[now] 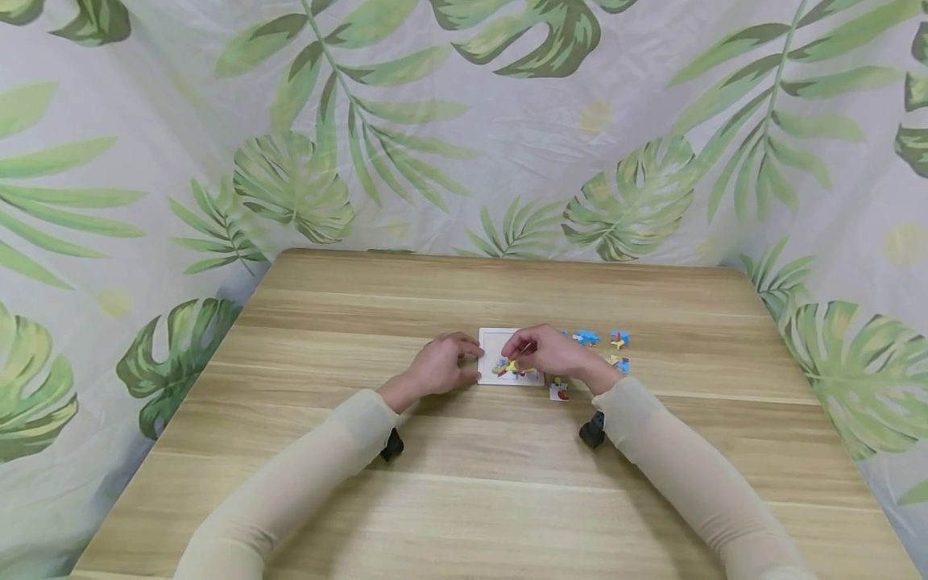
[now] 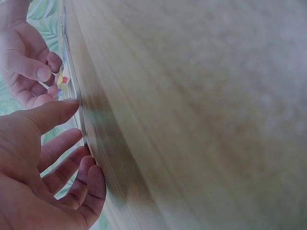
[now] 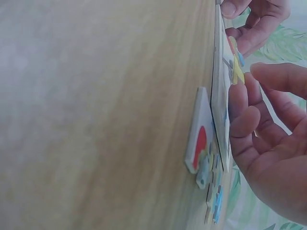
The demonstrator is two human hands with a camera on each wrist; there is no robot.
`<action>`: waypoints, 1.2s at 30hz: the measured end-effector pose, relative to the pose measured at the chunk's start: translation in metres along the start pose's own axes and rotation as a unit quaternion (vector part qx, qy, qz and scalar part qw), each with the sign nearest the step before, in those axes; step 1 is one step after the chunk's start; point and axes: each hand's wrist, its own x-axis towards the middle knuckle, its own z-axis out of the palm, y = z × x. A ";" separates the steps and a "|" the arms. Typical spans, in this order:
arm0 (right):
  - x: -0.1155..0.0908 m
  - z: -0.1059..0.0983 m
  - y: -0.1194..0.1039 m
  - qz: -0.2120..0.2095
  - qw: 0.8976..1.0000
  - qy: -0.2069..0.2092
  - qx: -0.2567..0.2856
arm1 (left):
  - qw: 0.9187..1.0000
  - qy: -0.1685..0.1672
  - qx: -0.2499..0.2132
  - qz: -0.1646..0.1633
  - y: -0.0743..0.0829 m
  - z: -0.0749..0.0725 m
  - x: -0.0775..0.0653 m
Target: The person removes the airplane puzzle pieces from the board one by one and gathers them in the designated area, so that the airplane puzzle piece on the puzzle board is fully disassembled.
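A white puzzle board (image 1: 487, 342) lies on the table, with colourful picture pieces in its lower part. My left hand (image 1: 444, 364) is at the board's left side, its thumb and fingertips touching the edge; the left wrist view shows the fingers loosely bent. Over the board, my right hand (image 1: 551, 352) pinches a small puzzle piece (image 3: 238, 72) with yellow, red and blue on it. That piece stands tilted at the board's surface, and the fingers partly hide it. Just off the board's lower right corner is a loose puzzle piece (image 1: 558, 391) with a red patch.
More loose puzzle pieces lie right of the board, among them a blue piece (image 1: 586, 337) and a blue and yellow one (image 1: 619, 338). The wooden table (image 1: 478, 499) reaches back to a leaf-patterned cloth (image 1: 413, 161). Black wrist devices (image 1: 592, 431) hang beneath both sleeves.
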 end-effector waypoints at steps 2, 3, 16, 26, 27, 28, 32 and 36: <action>0.000 0.000 0.000 -0.001 1.000 0.001 0.001 | 1.000 0.000 0.000 0.000 0.000 0.000 0.000; 0.000 -0.001 0.000 -0.002 1.000 0.002 0.001 | 1.000 -0.001 -0.001 -0.001 0.000 -0.001 0.000; 0.001 0.001 -0.001 -0.001 1.000 0.004 -0.003 | 1.000 -0.001 -0.001 0.001 -0.001 0.001 0.000; 0.000 0.000 -0.002 0.002 1.000 0.009 0.001 | 1.000 -0.002 -0.003 0.002 -0.001 -0.001 0.000; 0.000 0.000 -0.002 0.000 1.000 0.009 0.003 | 1.000 -0.002 -0.003 0.002 -0.001 -0.001 0.000; 0.000 -0.001 -0.002 -0.001 1.000 0.009 0.003 | 1.000 -0.002 -0.003 0.001 -0.001 -0.001 0.000; -0.001 -0.004 0.000 -0.011 1.000 0.008 0.005 | 1.000 -0.001 -0.003 0.001 -0.001 0.000 0.000; -0.003 -0.007 0.001 -0.015 1.000 0.013 0.008 | 1.000 -0.002 -0.004 -0.002 -0.001 -0.001 -0.001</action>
